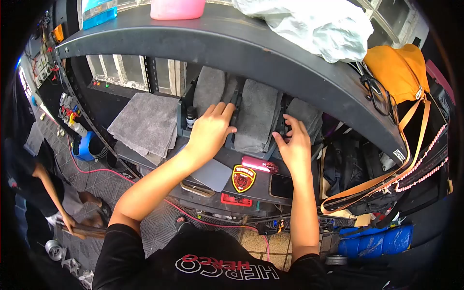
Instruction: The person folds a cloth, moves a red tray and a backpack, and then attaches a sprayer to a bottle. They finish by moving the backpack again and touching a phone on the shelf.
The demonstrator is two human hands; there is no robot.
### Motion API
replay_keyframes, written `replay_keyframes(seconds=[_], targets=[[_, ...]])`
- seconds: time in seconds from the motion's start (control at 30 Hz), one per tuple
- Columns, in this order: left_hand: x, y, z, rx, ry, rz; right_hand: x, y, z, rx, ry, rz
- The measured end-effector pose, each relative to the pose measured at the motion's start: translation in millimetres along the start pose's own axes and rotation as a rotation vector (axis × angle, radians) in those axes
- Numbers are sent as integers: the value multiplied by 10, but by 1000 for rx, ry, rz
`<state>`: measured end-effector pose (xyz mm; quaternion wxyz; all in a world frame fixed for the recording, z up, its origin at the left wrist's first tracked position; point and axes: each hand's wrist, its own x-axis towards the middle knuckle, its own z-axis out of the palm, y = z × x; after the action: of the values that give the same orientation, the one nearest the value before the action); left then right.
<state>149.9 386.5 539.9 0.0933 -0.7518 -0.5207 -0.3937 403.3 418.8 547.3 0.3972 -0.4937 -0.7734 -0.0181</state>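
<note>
Grey folded towels stand in dark bins on the shelf before me. My left hand (209, 133) reaches over the left bin (182, 118), its fingers stretched out and thumb apart near the divider. Beside it is a small black bottle (191, 117), in front of the left towel (209, 89). At the right side of the middle towel stack (256, 116) is my right hand (295, 145), with fingers slightly bent and thumb apart by the bin wall. Part of another towel (304, 113) shows behind it. Whether the fingertips press on the bins is unclear.
A flat stack of grey cloths (145, 121) lies left. A silver flat device (212, 174), a badge-shaped patch (243, 179), a pink packet (259, 164) and a phone (281, 186) lie nearer. The upper shelf (217, 36) overhangs. Another person's arm (53, 193) appears at left.
</note>
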Motion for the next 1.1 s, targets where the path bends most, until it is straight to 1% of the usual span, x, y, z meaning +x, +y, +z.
replay_keyframes(seconds=[0.13,0.17,0.27,0.33,0.43,0.53,0.57,0.6,0.63,0.67,0.7,0.77,0.8,0.83,0.9,0.97,1.0,1.03,1.07,1.1], targets=[[19,-63,75,-36,8,38,1,-92,-24,76,-37,105],[26,-87,67,-56,11,54,5,-82,-16,71,-29,90],[5,-137,-22,-254,-70,-24,-31,-31,-4,56,-13,48],[-5,-161,14,-220,-88,-16,-71,-14,-6,58,-11,1],[6,-251,100,-211,-92,11,-73,-52,-10,96,-50,111],[41,-269,61,-199,-62,70,-93,-87,-28,74,-23,75],[5,-270,57,-140,-106,25,-92,-127,-26,72,-21,66],[-16,-273,18,-116,-70,102,-92,-163,-40,72,-52,102],[-17,-253,-86,-91,-32,180,-107,-155,-15,4,-19,55],[-135,-217,-307,-105,-22,145,-70,-233,39,-11,17,3],[-236,-330,-285,-97,136,133,-94,-258,12,-47,64,-21],[-360,-491,-441,48,224,-43,-25,-365,20,9,34,-66],[-355,-544,-515,49,196,-222,3,-441,36,37,14,-86],[-368,-625,-545,84,189,-331,20,-508,60,64,-9,-104],[-418,-865,-528,33,70,-339,81,-603,146,83,-29,-162],[-404,-968,-432,-64,-3,-381,124,-715,238,163,-79,-184],[-405,-1002,-391,-109,-36,-411,137,-747,285,152,-98,-207],[-410,-1041,-329,-65,32,-344,145,-781,346,144,-119,-234],[-392,-1084,-279,-77,46,-345,143,-816,409,136,-142,-262],[-369,-1135,-235,-88,61,-348,133,-843,461,143,-199,-202]])
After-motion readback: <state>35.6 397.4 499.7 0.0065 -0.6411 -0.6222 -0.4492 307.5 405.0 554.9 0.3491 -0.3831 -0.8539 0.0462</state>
